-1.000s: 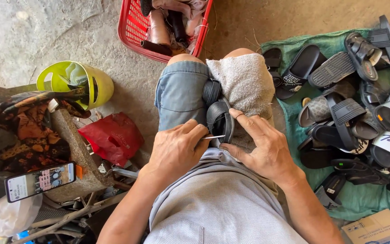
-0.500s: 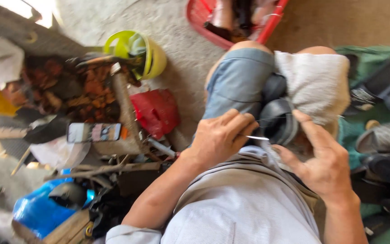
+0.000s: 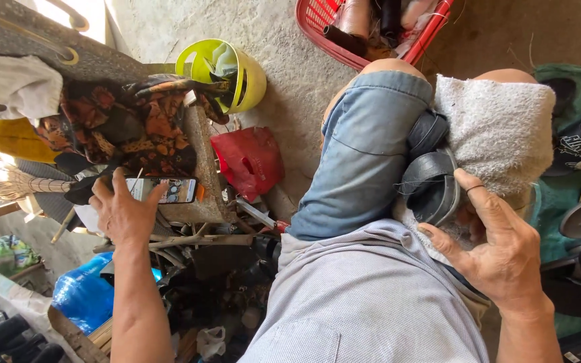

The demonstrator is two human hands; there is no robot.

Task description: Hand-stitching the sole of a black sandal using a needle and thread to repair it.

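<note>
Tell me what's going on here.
A seated person holds a dark sandal between the knees, against a pale towel draped over one leg. The right hand steadies the sandal, a thin thread looped over one finger. The left hand is stretched out to the side, fingers on a phone lying on a cluttered stone block. A red basket sits on the floor ahead.

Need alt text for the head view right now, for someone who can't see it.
Seated person's left hand reaches to a phone on a cluttered stone ledge, while the right hand holds a black sandal between the knees against a white towel. A red basket sits ahead.
</note>
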